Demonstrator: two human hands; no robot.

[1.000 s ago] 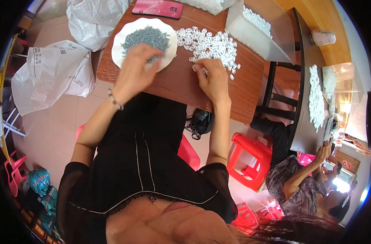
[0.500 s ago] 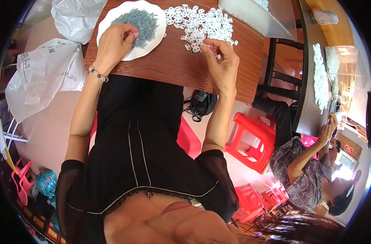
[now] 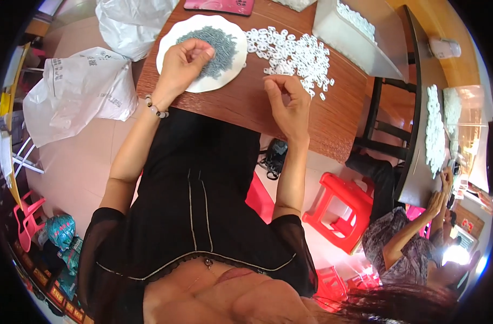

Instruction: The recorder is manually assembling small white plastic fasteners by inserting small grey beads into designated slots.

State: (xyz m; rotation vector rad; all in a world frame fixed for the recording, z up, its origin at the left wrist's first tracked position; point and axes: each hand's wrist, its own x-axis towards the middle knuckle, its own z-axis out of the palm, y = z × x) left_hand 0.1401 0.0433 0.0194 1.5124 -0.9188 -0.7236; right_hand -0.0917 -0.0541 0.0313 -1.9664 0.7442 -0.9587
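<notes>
My left hand [image 3: 182, 61] rests on the near edge of a white plate [image 3: 168, 46] that holds a heap of small grey-blue pieces [image 3: 216, 43]; its fingers are curled together, and whether it pinches a piece I cannot tell. My right hand [image 3: 288, 103] hovers over the brown table [image 3: 241, 102] just in front of a spread of small white rings [image 3: 295, 54], fingers bent toward the thumb, with nothing clearly visible between them. A bead bracelet sits on my left wrist.
White plastic bags [image 3: 73, 92] lie on the floor at my left. A grey tray [image 3: 360, 38] with white pieces stands at the table's far right, a pink flat object [image 3: 219, 5] at the far edge. Red stools [image 3: 343, 210] are below. Another person [image 3: 408, 243] works at a neighbouring table [image 3: 419, 135].
My left hand has drawn back from the grey heap to the plate's near edge. My right hand has come away from the white rings toward me.
</notes>
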